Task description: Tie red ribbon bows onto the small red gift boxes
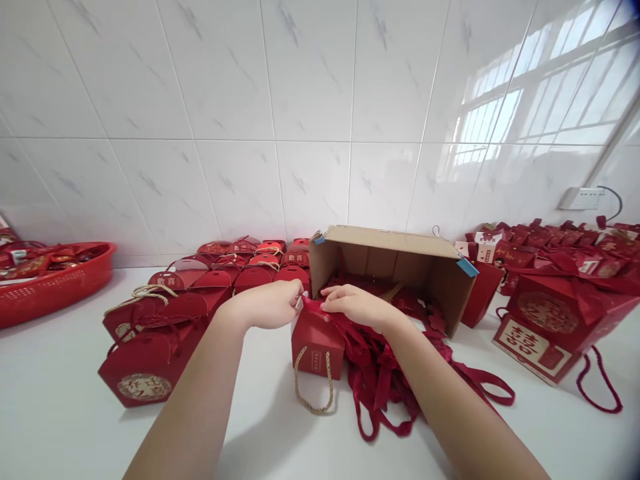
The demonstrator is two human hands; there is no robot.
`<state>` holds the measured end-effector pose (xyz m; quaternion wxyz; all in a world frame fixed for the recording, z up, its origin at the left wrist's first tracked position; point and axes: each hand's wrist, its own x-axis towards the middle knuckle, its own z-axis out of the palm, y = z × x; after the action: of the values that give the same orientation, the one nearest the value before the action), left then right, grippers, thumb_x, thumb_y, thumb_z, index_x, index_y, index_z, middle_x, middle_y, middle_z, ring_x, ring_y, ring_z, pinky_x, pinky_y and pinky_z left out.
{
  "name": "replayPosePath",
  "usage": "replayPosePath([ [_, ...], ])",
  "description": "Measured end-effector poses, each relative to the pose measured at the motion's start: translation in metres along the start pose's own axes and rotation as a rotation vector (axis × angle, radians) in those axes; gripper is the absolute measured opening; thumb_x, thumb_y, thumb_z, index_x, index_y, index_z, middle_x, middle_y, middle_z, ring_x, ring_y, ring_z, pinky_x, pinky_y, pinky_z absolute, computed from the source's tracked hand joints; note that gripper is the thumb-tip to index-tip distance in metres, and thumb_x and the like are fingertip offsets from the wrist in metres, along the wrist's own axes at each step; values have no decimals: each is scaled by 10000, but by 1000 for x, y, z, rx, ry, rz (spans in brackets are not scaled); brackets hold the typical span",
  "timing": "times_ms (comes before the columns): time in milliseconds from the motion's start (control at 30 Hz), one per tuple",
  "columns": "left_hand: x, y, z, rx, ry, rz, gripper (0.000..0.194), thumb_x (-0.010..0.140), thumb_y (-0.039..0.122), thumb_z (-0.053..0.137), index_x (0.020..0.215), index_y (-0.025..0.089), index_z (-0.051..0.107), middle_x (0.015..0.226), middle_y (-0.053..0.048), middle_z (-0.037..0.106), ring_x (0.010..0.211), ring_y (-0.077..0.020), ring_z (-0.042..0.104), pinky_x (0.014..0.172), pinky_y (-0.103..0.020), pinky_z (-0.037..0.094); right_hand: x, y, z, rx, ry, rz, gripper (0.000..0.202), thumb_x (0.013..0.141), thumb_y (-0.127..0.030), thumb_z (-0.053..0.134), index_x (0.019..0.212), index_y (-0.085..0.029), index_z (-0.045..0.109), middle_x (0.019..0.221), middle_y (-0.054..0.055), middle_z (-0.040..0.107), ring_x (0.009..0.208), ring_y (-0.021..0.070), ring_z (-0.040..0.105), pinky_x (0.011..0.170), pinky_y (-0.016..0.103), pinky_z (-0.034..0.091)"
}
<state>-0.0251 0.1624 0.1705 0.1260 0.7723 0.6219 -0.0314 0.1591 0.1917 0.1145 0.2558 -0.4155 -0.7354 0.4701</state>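
Note:
A small red box (317, 343) with a beige rope handle (314, 408) hanging down its front stands on the white table (260, 440). At its top left edge my left hand (280, 303) is closed on the end of a red ribbon (312, 305). My right hand (353, 305) is at the box's top right, with its fingertips pinched on the same ribbon. A tangled heap of dark red ribbons (383, 380) lies just right of the box, partly under my right forearm.
An open cardboard box (390, 239) on its side holds red items. Rows of red boxes (150, 363) stand left. A red plastic basket (55, 293) is far left. More red boxes (545, 320) stand right, before a tiled wall (310, 100).

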Motion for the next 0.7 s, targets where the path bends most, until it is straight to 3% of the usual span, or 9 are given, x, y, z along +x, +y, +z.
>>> replayPosePath([
  [300,0,-1,0,-38,-1,2,95,745,302,462,775,212,452,795,-45,611,644,-189,526,526,-284,332,-8,-7,-4,-8,-85,15,200,750,-267,562,594,-164,631,1261,85,593,1234,223,478,988,266,308],
  [500,-1,-2,0,-48,14,4,129,721,322,483,729,218,407,777,-46,617,638,-204,539,518,-289,332,-7,-4,-4,11,-84,7,205,743,-289,569,597,-161,636,1288,69,573,1150,242,532,943,296,352],
  [700,-3,1,-1,-41,22,8,112,718,302,476,729,216,405,778,-54,619,648,-208,545,524,-290,338,-6,-4,-2,0,-68,-5,201,718,-290,573,580,-152,625,1168,91,617,1088,250,538,823,291,401],
])
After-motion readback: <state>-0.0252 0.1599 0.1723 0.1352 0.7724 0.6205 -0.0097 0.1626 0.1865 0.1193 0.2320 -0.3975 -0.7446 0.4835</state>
